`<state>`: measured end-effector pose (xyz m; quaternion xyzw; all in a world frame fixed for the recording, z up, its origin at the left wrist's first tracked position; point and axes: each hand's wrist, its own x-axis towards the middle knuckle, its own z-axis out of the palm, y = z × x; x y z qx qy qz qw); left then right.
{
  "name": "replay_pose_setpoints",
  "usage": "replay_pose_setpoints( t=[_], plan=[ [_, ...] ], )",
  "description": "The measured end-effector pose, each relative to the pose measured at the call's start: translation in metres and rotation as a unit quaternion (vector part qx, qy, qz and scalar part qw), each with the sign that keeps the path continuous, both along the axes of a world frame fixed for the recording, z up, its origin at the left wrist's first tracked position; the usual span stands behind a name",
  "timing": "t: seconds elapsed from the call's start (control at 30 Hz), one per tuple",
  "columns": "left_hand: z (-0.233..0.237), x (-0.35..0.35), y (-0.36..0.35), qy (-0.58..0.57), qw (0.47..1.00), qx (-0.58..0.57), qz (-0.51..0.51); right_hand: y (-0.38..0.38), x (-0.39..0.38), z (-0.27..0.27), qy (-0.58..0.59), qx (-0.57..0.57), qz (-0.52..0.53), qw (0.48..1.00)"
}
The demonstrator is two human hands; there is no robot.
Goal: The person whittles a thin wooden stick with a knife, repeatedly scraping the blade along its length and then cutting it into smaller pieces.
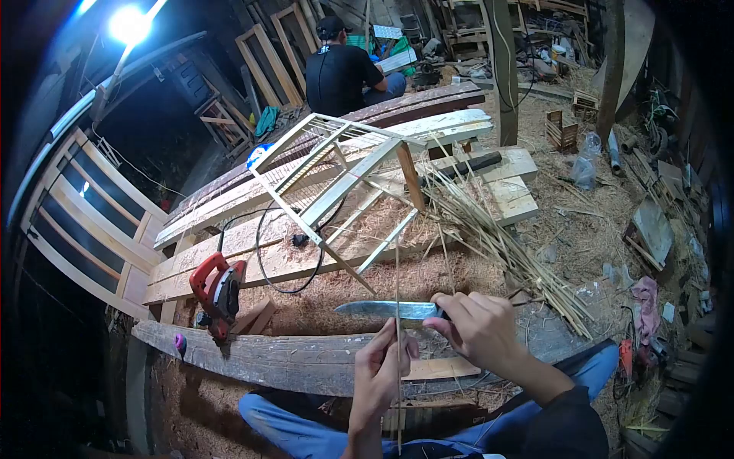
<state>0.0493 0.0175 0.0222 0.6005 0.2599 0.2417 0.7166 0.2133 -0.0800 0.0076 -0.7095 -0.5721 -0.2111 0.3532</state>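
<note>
My right hand [482, 327] is closed round the handle of a knife [378, 309], its blade pointing left. A thin bamboo strip [398, 424] stands nearly upright in front of me, pinched between the fingers of my left hand [375, 376]. The blade crosses the strip just above those fingers and seems to touch it. Beyond the knife, a slatted wooden frame [340, 203] with thin rods across its upper part rests on the planks. A bundle of loose bamboo strips [505, 249] lies to its right.
A red power planer [218, 294] sits at the left on a worn wooden beam [267, 363]. Its black cable [258, 245] loops over planks [191, 268]. Wood shavings cover the ground. A person in a black shirt [336, 80] sits further back. Wooden posts [503, 92] stand at the right.
</note>
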Motion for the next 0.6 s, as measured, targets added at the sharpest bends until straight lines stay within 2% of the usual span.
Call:
replay_pose_setpoints(
  t=[0.17,0.23,0.27,0.4,0.6],
  plan=[
    [-0.002,-0.002,-0.004,0.007,1.000,0.016,0.004,0.000,-0.013,0.003,-0.060,-0.031,0.023,0.997],
    [0.002,-0.003,-0.007,0.022,1.000,0.006,0.010,0.002,-0.010,-0.002,-0.023,0.024,-0.004,0.999],
    [0.001,-0.005,-0.007,0.022,1.000,0.004,0.010,0.002,-0.004,0.000,-0.044,0.051,0.010,0.998],
    [-0.002,-0.019,-0.004,0.081,0.992,0.100,0.013,-0.002,0.000,0.004,-0.073,0.015,0.071,0.995],
    [-0.006,-0.033,-0.002,0.105,0.992,0.067,0.002,0.001,0.000,0.002,-0.091,0.023,0.104,0.990]
  ],
)
